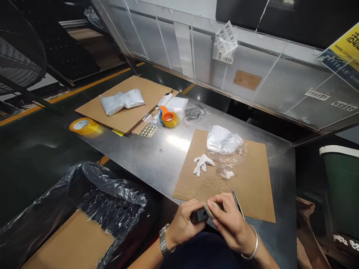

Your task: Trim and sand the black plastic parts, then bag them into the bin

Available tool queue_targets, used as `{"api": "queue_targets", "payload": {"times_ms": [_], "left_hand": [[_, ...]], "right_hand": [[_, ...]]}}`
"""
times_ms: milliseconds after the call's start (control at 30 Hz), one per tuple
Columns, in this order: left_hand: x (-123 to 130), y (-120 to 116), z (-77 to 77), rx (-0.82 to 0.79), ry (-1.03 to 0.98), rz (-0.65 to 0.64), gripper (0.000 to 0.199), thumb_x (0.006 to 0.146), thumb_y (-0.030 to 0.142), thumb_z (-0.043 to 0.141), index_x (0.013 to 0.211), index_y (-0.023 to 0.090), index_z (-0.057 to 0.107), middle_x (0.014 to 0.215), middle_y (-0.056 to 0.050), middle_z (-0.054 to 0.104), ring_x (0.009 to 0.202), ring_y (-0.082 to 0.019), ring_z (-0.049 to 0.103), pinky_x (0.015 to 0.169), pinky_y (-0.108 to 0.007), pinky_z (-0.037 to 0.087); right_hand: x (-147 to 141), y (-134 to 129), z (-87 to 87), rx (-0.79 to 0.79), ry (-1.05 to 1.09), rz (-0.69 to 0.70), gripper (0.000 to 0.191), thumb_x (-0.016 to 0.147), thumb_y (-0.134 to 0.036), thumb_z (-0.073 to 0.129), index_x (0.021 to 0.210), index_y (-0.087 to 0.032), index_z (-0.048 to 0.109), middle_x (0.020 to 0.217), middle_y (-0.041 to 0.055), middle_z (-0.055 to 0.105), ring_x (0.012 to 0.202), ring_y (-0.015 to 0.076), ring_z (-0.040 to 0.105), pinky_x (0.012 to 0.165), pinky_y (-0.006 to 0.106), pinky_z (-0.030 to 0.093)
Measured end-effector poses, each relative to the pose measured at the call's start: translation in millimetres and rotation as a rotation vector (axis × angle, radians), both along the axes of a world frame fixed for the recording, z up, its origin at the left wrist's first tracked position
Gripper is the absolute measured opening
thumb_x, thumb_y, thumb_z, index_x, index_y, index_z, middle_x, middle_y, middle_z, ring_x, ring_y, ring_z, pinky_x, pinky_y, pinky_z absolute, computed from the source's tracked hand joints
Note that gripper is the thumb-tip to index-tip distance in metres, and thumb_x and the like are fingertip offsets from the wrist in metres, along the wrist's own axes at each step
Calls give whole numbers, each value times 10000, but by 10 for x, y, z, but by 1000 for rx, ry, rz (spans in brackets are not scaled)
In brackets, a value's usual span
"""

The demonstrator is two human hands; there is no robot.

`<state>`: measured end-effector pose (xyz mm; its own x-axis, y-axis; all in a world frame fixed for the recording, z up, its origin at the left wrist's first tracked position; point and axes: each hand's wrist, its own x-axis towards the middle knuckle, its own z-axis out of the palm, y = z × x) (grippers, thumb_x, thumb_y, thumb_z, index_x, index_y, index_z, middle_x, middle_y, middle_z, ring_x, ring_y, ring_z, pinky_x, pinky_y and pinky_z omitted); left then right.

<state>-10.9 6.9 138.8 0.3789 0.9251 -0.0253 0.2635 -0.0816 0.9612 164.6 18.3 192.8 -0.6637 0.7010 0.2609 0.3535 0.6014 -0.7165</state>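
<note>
My left hand (187, 220) is closed round a small black block-shaped part (199, 215), of which only one end shows. In my right hand (231, 224) a pale, rounded pad (212, 210) is pinched between thumb and fingers, its edge pressed against the black part. Both hands are just over the near edge of a brown cardboard sheet (252, 179). Beside my right fingers lies a slim metal tool (238, 202), possibly tweezers. On the cardboard are a white glove (202, 164) and a clear plastic bag (224, 140) with white material inside.
Farther left on the metal table (140, 157) lie stacked cardboard (151, 87) with wrapped packets (123, 101), a tape roll (84, 126), an orange tape dispenser (168, 116) and a sticker sheet (147, 130). A black-lined bin (112, 183) stands at lower left, a green bin (342, 186) at right.
</note>
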Motion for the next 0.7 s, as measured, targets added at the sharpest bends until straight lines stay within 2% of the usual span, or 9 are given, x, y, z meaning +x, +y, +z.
{"api": "queue_targets", "payload": {"times_ms": [167,267,367,433,467,533,600,700], "left_hand": [[-10,-55,-60,-92,-98,-42,220,767,354,568,727,143,615,687,-37,592,633,-151,530,591,-256,410],[39,-106,-86,-208,-252,-32,365,727,480,615,848,137,585,710,-22,601,651,-151,553,605,-253,441],[137,-131,-57,-480,-600,202,496,735,578,560,970,141,561,839,-54,645,786,-184,598,743,-298,470],[185,-106,-16,-701,-814,370,480,762,575,527,946,135,579,870,-75,664,811,-197,620,782,-315,471],[194,-81,2,-825,-906,408,466,775,568,515,913,129,590,860,-83,673,788,-199,633,771,-320,478],[175,-17,19,-1070,-1077,385,469,790,565,492,868,117,606,854,-97,686,736,-207,653,742,-338,493],[129,41,4,-1259,-1186,308,506,801,576,460,894,103,616,914,-116,692,740,-232,666,754,-375,496],[86,65,-30,-1388,-1198,269,556,792,598,450,887,79,625,884,-127,705,716,-265,675,754,-413,499]], "right_hand": [[-23,-48,6,-24,36,68,632,830,-98,447,1409,-232,233,1118,123,462,990,230,423,832,423,420],[-39,-91,-80,-93,130,-60,539,864,-161,429,1381,-258,311,1104,104,475,1001,227,438,834,415,422],[-118,-192,-247,-85,232,-282,498,881,-207,427,1368,-271,344,1119,98,467,1016,229,441,836,413,419],[-203,-293,-339,-30,264,-384,511,881,-190,423,1377,-267,329,1133,103,451,1031,234,432,845,426,413],[-242,-350,-370,-10,264,-397,517,882,-174,414,1383,-258,318,1136,108,444,1040,236,426,849,435,411],[-291,-470,-401,21,261,-354,511,890,-158,379,1392,-219,302,1132,124,435,1041,240,424,843,447,416],[-291,-586,-412,58,272,-279,488,907,-176,343,1393,-177,300,1107,136,438,1017,240,434,816,445,432],[-229,-702,-442,111,297,-234,467,924,-219,324,1387,-168,311,1078,137,447,973,233,450,763,420,455]]}}
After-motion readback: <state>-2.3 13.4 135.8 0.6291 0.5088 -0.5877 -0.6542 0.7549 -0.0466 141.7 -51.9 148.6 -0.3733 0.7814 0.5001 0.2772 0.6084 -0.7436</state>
